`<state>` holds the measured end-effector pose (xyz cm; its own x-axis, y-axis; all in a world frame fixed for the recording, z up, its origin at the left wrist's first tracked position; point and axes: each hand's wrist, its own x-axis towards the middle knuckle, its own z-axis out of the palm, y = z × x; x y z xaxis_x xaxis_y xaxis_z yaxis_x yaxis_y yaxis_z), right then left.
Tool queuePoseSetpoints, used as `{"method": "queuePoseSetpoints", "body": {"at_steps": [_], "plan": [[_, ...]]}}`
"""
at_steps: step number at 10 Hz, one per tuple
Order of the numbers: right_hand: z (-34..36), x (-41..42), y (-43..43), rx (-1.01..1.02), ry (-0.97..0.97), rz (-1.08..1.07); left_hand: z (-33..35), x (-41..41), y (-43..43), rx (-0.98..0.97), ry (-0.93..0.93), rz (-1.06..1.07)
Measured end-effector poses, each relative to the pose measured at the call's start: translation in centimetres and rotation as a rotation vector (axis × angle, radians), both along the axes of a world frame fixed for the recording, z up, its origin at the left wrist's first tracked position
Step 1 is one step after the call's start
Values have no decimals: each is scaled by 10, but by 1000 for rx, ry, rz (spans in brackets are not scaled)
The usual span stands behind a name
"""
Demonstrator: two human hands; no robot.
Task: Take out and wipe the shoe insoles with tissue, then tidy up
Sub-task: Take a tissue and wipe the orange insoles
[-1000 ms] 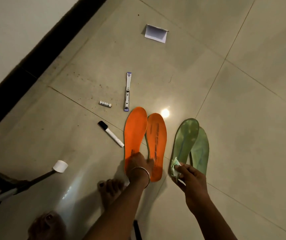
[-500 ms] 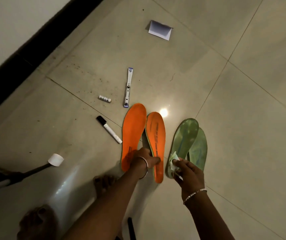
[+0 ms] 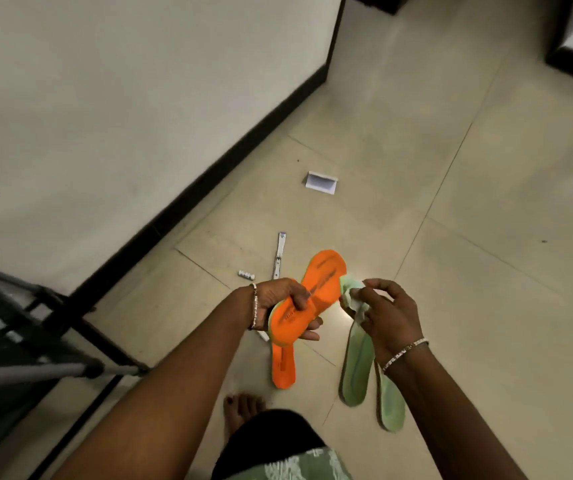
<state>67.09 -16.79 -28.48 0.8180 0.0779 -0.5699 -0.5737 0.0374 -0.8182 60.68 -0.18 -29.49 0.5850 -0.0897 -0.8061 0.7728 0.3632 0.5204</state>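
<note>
My left hand grips an orange insole by its heel end and holds it up above the floor, toe pointing away. My right hand pinches a crumpled pale green tissue right beside that insole's edge. A second orange insole lies on the tiles below my left hand. Two pale green insoles lie side by side on the floor under my right wrist, partly hidden by it.
A folded white paper, a long white strip-shaped object and a small white tube lie on the tiled floor. A black metal frame stands at the left by the wall. My bare foot is below.
My left hand has picked one orange insole up off the floor. My right hand rose with the tissue to meet it. The view lifted as I straightened up.
</note>
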Motion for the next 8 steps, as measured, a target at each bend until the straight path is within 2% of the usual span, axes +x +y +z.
{"method": "queuePoseSetpoints", "body": {"at_steps": [1, 2, 4, 5, 6, 8], "plan": [[58, -13, 0, 154, -29, 70, 42, -10, 19, 23, -42, 14], [113, -35, -5, 243, -84, 225, 85, -28, 28, -135, -115, 169], [213, -98, -27, 443, -270, 410, 184, -101, -8, -238, -434, 351], [250, -139, -45, 472, -376, 479, 222, -146, -35, -261, -547, 457], [281, -182, -64, 471, -495, 517, 261, -194, -65, -191, -623, 541], [329, -257, -95, 436, -659, 529, 319, -271, -119, -200, -850, 716]]}}
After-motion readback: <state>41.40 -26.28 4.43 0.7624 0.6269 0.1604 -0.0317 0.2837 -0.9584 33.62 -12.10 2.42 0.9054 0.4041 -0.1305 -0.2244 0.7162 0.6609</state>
